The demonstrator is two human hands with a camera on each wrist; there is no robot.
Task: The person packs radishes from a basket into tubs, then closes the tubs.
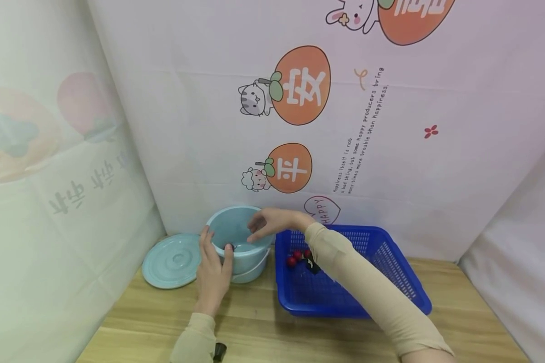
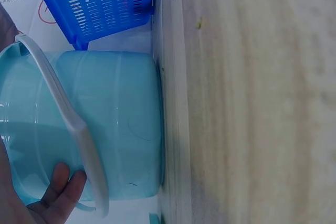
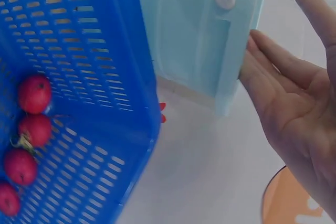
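Observation:
My left hand [image 1: 213, 277] rests against the near left side of a light blue plastic bucket [image 1: 250, 275], with the thumb at its rim. Fingertips [image 2: 71, 190] touch the bucket's outer wall beside the pale carrying handle [image 2: 79, 129]. Over the bucket's mouth reaches my right hand [image 1: 274, 224], its fingers loosely bent and dipping inside the rim; no held thing shows. In the right wrist view its palm faces the camera. A small dark thing lies inside the bucket near the left thumb, too small to tell.
A blue perforated basket [image 1: 283, 297] stands right of the bucket, holding several red round fruits [image 3: 35, 94] and a black item [image 1: 312, 264]. The bucket's lid [image 1: 170, 262] lies to the left. A printed white cloth [image 1: 200, 126] hangs behind the wooden table [image 1: 136, 317].

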